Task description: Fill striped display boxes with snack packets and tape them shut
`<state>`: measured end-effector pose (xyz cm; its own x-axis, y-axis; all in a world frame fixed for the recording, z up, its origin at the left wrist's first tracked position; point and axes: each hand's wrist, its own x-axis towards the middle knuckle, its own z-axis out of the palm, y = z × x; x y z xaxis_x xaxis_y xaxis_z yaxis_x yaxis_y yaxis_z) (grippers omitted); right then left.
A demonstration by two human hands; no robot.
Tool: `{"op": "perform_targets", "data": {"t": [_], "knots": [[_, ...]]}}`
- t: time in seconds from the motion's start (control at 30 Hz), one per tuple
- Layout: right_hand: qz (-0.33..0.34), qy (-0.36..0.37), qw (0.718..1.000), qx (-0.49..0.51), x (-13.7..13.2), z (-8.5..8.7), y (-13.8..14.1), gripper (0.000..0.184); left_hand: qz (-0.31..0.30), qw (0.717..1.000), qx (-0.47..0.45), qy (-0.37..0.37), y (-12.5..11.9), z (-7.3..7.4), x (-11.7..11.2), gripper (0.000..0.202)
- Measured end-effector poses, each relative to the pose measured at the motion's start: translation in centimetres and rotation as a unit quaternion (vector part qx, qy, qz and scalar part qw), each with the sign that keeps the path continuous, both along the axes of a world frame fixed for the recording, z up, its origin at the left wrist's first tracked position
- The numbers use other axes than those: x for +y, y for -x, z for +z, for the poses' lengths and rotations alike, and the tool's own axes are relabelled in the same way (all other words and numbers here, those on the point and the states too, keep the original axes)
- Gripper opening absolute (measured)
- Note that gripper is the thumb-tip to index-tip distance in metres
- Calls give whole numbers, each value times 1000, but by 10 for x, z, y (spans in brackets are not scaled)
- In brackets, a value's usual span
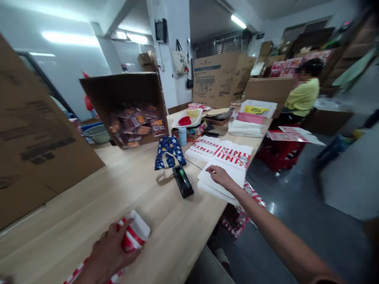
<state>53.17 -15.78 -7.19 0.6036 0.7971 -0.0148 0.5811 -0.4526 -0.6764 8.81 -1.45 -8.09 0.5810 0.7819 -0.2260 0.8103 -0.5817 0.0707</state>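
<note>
Red-and-white striped card carton (pixel 133 240): in the head view, it is at the near left of the pale wooden bench (pixel 166 209), under the left hand.
Left hand (pixel 108 248): its grip is closed around the carton; squeezing too hard could well crease the thin-looking card.
Right hand (pixel 218 175): it is at the stack of plain white card sheets (pixel 217 187), fingers bent; I cannot tell whether this grip pinches a sheet or is free. If sheets cling together, two might lift at once.
Bench edge: the white stack lies right beside it, so a sideways push from the fingers could spill sheets onto the grey floor (pixel 276 187).
Long black plastic tape dispenser (pixel 184 183): it lies just beside the stack; a sheet drawn leftward and low might catch on it.
Blue patterned cloth bag (pixel 168 150): it lies behind the dispenser, its pale strap (pixel 164 179) near that; a tangled strap could drag the dispenser.
</note>
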Motion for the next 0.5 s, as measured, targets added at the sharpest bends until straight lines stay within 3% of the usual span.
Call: {"op": "perform_targets", "data": {"t": [0.13,0.3,0.4,0.5], "knots": [[90,-4,995,-49,67,24,6,36,26,999,27,-12,-11,-5,-7,84],[216,11,968,-127,189,50,46,30,54,996,26,-64,-5,-11,9,81],[285,36,943,-165,268,55,77,24,62,996,3,-68,5,-25,16,80],[329,66,921,-198,341,45,108,33,67,994,-26,-80,16,-45,22,78]]}}
